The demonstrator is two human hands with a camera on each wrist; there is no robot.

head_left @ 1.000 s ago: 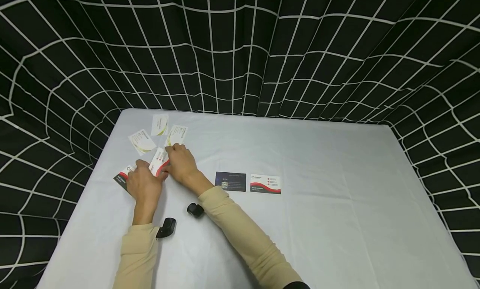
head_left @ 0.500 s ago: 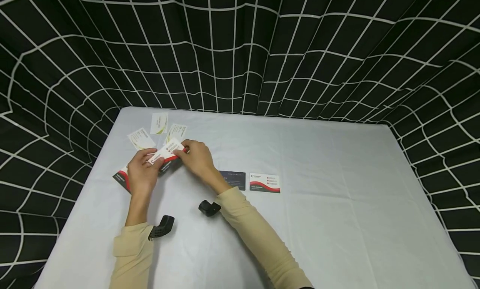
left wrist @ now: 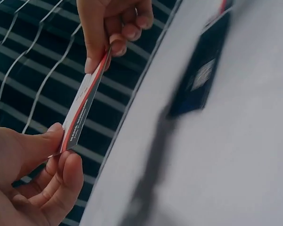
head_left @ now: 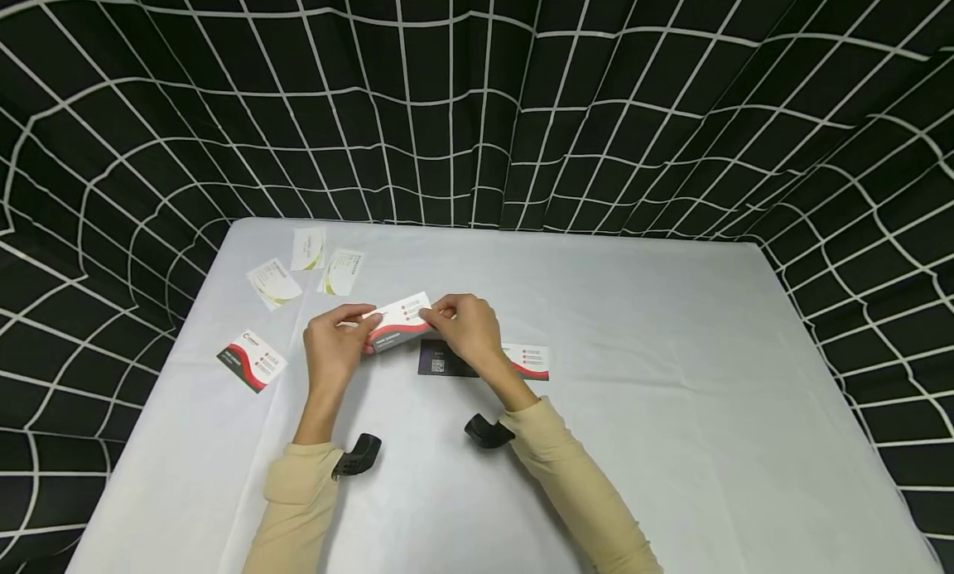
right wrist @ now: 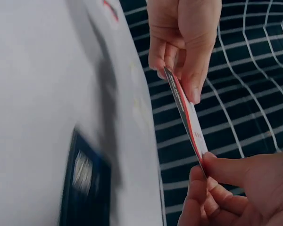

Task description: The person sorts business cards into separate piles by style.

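Observation:
Both hands hold one red-and-white business card above the white table. My left hand pinches its left end between thumb and fingers. My right hand pinches its right end. The left wrist view shows the card edge-on between the two hands, and the right wrist view shows the same card. A dark card lies on the table just below the held one, also visible as the dark card and the dark card.
A red-and-white card lies right of the dark one, partly behind my right wrist. Another red-and-white card lies at the left. Three white-and-green cards sit at the far left corner. A black grid curtain surrounds the table.
Both hands lifted the red-and-white card from the left group and carried it right, over the dark card. The card left on the table at the left is now uncovered.

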